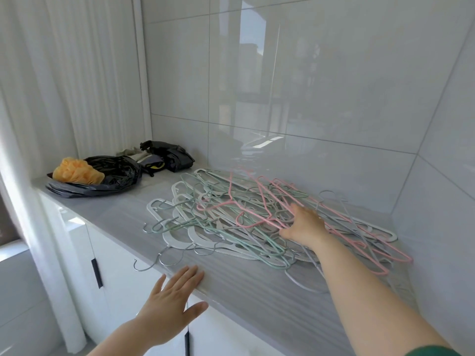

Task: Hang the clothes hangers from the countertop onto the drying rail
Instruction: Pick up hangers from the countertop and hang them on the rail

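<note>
A tangled pile of clothes hangers (231, 217), pink, green, grey and white, lies on the grey countertop (257, 286) against the tiled wall. My right hand (304, 226) reaches into the pile and its fingers touch the pink hangers (257, 201); whether they curl round one is hidden by the back of the hand. My left hand (171, 304) is flat with straight fingers, its fingertips on the countertop's front edge. Several metal hooks (164, 260) stick out over that edge. No drying rail is in view.
At the counter's far left lie a black plastic bag (115, 176) with an orange bag (77, 173) on it, and a dark heap of cloth and bags (164, 155). White cabinet doors (120, 273) with black handles stand below. A white curtain (64, 73) hangs at the left.
</note>
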### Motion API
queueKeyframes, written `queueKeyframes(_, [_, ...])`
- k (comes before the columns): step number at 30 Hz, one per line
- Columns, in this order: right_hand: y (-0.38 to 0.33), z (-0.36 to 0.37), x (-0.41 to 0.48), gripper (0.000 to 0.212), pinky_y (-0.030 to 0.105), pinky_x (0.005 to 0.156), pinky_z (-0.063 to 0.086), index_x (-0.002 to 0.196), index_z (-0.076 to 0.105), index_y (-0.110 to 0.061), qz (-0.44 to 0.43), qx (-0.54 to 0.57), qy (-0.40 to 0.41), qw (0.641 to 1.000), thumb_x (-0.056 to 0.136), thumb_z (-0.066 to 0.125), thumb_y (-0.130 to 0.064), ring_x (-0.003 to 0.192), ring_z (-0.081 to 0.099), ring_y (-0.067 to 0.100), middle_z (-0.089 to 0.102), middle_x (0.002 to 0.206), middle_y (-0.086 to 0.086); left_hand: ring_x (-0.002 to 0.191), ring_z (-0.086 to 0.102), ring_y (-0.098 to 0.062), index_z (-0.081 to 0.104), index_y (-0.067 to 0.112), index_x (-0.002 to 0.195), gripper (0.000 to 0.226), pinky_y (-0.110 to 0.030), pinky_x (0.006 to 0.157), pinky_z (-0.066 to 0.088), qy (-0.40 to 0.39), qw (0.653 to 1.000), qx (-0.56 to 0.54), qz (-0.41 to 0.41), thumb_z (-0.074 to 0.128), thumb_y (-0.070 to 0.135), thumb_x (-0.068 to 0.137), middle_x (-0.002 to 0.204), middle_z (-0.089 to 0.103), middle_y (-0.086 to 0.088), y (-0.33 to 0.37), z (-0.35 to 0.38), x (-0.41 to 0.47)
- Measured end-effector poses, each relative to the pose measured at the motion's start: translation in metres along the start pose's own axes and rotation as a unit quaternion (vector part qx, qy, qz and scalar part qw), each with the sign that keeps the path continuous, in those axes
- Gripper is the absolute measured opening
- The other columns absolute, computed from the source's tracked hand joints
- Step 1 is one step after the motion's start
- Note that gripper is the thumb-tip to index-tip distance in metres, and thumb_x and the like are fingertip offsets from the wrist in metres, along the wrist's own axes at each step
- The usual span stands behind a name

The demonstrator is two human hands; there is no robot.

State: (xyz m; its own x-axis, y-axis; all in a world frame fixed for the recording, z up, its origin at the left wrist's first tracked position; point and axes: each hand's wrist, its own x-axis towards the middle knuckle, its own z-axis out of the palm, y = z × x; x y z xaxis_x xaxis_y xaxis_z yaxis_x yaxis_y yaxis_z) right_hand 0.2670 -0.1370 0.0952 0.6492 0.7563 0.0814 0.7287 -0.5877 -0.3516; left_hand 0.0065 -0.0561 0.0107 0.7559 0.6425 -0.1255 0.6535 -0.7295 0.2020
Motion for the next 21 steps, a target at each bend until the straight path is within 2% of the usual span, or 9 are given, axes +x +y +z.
queueKeyframes(3, [-0.012, -0.006, -0.004, 0.083, 0.042, 0.112, 0.028, 0.146, 0.023, -0.012, -0.018, 0.154, 0.027, 0.988, 0.079, 0.070, -0.027, 0.136, 0.028, 0.028, 0.030, 0.148, 0.009, 0.142, -0.002, -0.002, 0.004, 0.033, 0.144, 0.149, -0.028, 0.116, -0.001, -0.004, 0.999, -0.046, -0.014, -0.030, 0.088, 0.010, 0.154, 0.000, 0.017, -0.001, -0.004, 0.001])
queueKeyframes(5, [-0.025, -0.010, -0.010, 0.076, 0.042, 0.109, 0.032, 0.144, 0.028, -0.014, -0.049, 0.245, 0.030, 0.968, 0.080, 0.068, -0.021, 0.133, 0.034, 0.026, 0.034, 0.146, 0.008, 0.139, 0.020, -0.005, 0.019, 0.031, 0.142, 0.136, -0.025, 0.115, 0.012, 0.010, 0.990, -0.138, -0.019, -0.007, 0.098, 0.027, 0.145, 0.026, 0.015, -0.004, -0.012, -0.001])
queueKeyframes(6, [-0.034, -0.011, -0.013, 0.072, 0.040, 0.108, 0.034, 0.143, 0.030, -0.015, -0.069, 0.279, 0.021, 0.958, 0.082, 0.067, -0.018, 0.131, 0.036, 0.024, 0.035, 0.145, 0.007, 0.135, 0.030, -0.008, 0.027, 0.029, 0.139, 0.111, -0.023, 0.112, 0.020, 0.036, 0.977, -0.210, -0.024, 0.017, 0.095, 0.050, 0.138, 0.036, 0.013, -0.005, -0.018, -0.004])
queueKeyframes(7, [-0.043, -0.013, -0.016, 0.069, 0.036, 0.106, 0.035, 0.143, 0.030, -0.015, -0.091, 0.297, 0.008, 0.951, 0.083, 0.065, -0.016, 0.129, 0.037, 0.023, 0.036, 0.143, 0.007, 0.131, 0.037, -0.010, 0.035, 0.029, 0.134, 0.074, -0.021, 0.105, 0.026, 0.071, 0.958, -0.277, -0.034, 0.037, 0.074, 0.075, 0.132, 0.043, 0.011, -0.005, -0.026, -0.009])
queueKeyframes(9, [-0.063, -0.012, -0.024, 0.068, 0.028, 0.098, 0.031, 0.143, 0.030, -0.017, -0.138, 0.294, -0.020, 0.946, 0.084, 0.065, -0.017, 0.126, 0.038, 0.020, 0.037, 0.141, 0.006, 0.120, 0.047, -0.013, 0.044, 0.030, 0.118, 0.026, -0.019, 0.093, 0.030, 0.146, 0.911, -0.381, -0.058, 0.044, 0.032, 0.093, 0.118, 0.052, 0.005, -0.007, -0.048, -0.014])
queueKeyframes(13, [-0.102, -0.002, -0.043, 0.074, 0.022, 0.095, 0.030, 0.143, 0.029, -0.017, -0.213, 0.262, -0.074, 0.938, 0.080, 0.068, -0.017, 0.120, 0.039, 0.015, 0.037, 0.138, 0.004, 0.101, 0.055, -0.017, 0.047, 0.024, 0.113, 0.022, -0.027, 0.088, 0.035, 0.239, 0.806, -0.539, -0.057, 0.033, 0.029, 0.096, 0.108, 0.058, 0.001, -0.009, -0.102, -0.029])
queueKeyframes(17, [-0.138, 0.003, -0.076, 0.069, 0.021, 0.091, 0.032, 0.138, 0.037, -0.015, -0.279, 0.252, -0.079, 0.923, 0.078, 0.070, -0.018, 0.111, 0.040, 0.014, 0.043, 0.124, 0.004, 0.084, 0.061, -0.010, 0.049, 0.019, 0.103, 0.020, -0.031, 0.088, 0.043, 0.317, 0.735, -0.597, -0.058, 0.032, 0.027, 0.098, 0.091, 0.062, 0.005, -0.012, -0.133, -0.059])
queueKeyframes(19, [-0.159, 0.006, -0.097, 0.078, 0.022, 0.095, 0.032, 0.137, 0.037, -0.016, -0.309, 0.234, -0.078, 0.918, 0.069, 0.073, -0.031, 0.116, 0.039, 0.017, 0.043, 0.125, 0.005, 0.075, 0.062, -0.010, 0.048, 0.015, 0.104, 0.015, -0.028, 0.083, 0.046, 0.359, 0.690, -0.622, -0.083, 0.036, 0.022, 0.098, 0.082, 0.064, 0.004, -0.018, -0.138, -0.079])
queueKeyframes(21, [-0.182, 0.013, -0.120, 0.094, 0.024, 0.097, 0.035, 0.136, 0.037, -0.021, -0.337, 0.236, -0.098, 0.906, 0.051, 0.062, -0.052, 0.117, 0.039, 0.016, 0.043, 0.123, 0.002, 0.063, 0.065, -0.011, 0.048, 0.016, 0.091, 0.012, -0.026, 0.076, 0.048, 0.394, 0.651, -0.639, -0.112, 0.038, 0.016, 0.097, 0.068, 0.067, 0.003, -0.027, -0.137, -0.107])
